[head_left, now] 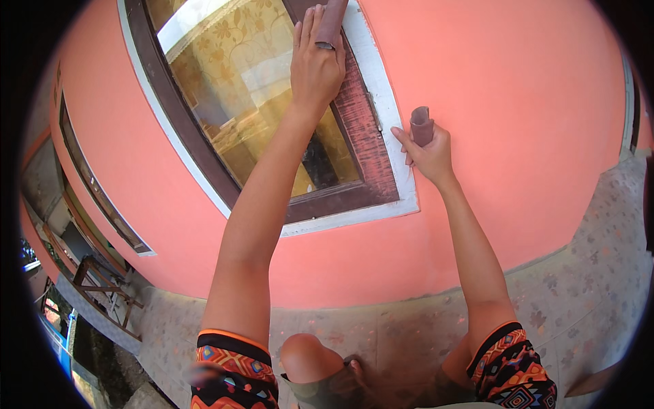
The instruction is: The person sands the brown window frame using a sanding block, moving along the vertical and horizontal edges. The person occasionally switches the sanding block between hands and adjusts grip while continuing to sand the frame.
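salmon-pink painted wall (518,82) filled much of view. dark brown wooden window frame (327,206), scuffed reddish along right upright, sat inside white painted border (387,102). left hand (317,78) lay over right upright: curled brown paper-like sheet (332,24) at its thumb side, gripped there, fingers nearly straight, thumb mostly hidden. right hand (432,155) beside border: short rolled brown paper-like tube (422,131) rose from its grasp, fingers curled around it, thumb stretched out over border.

Top of window (248,92) beyond view
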Tool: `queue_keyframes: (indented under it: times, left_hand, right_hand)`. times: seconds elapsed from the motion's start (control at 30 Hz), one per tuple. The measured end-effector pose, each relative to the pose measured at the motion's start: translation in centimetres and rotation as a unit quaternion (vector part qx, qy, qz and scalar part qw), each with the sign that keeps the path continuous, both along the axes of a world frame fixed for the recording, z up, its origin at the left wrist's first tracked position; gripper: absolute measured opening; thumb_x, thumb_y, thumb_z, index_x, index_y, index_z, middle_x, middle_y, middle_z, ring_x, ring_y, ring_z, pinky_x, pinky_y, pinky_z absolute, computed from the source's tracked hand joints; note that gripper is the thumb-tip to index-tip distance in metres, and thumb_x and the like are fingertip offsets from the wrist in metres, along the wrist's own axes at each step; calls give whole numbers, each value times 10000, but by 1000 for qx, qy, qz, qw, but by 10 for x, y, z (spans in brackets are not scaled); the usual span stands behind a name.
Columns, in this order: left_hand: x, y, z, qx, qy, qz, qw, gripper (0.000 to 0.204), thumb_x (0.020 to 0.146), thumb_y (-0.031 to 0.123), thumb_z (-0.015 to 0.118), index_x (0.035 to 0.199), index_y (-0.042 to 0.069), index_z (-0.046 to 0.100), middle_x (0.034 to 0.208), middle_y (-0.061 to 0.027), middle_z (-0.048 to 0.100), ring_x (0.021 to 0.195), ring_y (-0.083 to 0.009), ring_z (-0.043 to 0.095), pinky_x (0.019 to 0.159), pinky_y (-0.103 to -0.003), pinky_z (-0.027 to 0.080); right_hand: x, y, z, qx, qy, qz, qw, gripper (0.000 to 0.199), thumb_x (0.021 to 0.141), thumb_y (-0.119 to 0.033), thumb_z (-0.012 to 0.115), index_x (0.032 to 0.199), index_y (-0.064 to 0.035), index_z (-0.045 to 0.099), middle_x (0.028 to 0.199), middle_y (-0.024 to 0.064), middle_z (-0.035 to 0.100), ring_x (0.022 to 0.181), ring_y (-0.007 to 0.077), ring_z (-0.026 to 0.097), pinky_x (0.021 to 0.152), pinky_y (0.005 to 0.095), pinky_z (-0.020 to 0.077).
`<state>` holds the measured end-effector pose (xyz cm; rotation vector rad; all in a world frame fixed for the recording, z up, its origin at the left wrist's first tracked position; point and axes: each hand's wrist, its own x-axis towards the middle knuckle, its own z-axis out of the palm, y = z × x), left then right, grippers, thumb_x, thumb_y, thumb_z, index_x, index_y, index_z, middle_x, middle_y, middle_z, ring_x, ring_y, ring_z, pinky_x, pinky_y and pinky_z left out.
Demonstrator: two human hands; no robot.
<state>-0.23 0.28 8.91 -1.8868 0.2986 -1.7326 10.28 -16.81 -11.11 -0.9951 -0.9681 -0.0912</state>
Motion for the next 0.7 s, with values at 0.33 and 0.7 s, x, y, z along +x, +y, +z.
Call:
queue_keyframes:
  times: [0.33,0.7]
  left_hand:
    - [-28,-19,-90,-42,82,15,996,524,1056,92,595,1547,-71,514,1643,-250,507,1556,-439,440,1305,-567,315]
    - [-22,-13,-91,-53,75,-16,996,575,1014,99,632,1555,-57,514,1637,-233,524,1554,-426,449,1298,-561,334]
  right_hand:
    - [2,-3,0,-20,4,1,1000,329,950,-250,889,934,0,676,686,62,675,487,119,626,427,299,484]
    - [3,1,-1,-13,10,1,1000,306,955,-225,883,963,15,693,684,68,673,478,117,608,422,298,476]
